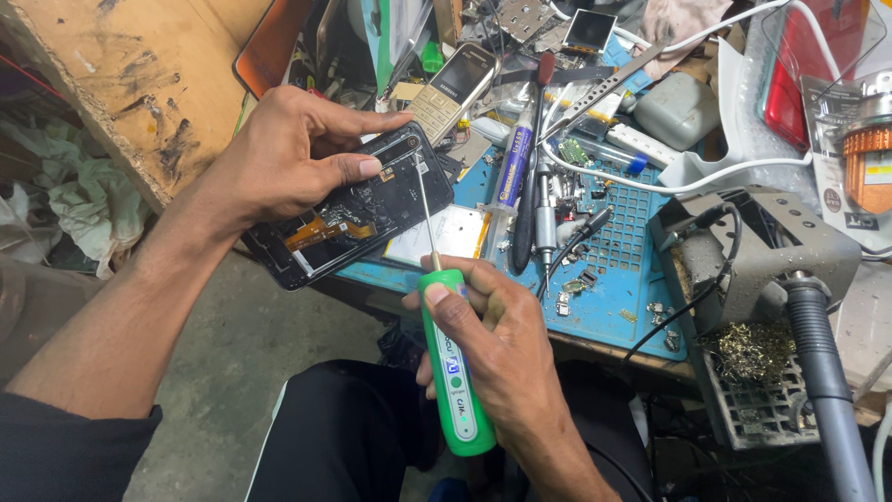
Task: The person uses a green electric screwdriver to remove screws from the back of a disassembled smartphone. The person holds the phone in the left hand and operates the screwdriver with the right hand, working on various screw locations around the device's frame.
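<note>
My left hand [293,153] grips an opened black smartphone [358,209], thumb pressed on its upper inner part; an orange flex cable shows inside. My right hand [492,349] holds a green-handled screwdriver [453,367], its thin shaft pointing up with the tip touching the phone's inside near the top edge. The phone is held tilted above the front left edge of a blue work mat [613,279].
The mat carries a silver metal plate [441,232], a glue tube [511,167], tweezers, small parts and a white cable [650,186]. A keypad phone [452,88] lies behind. A soldering stand with brass wool [757,349] is at right. A wooden board [139,74] stands at left.
</note>
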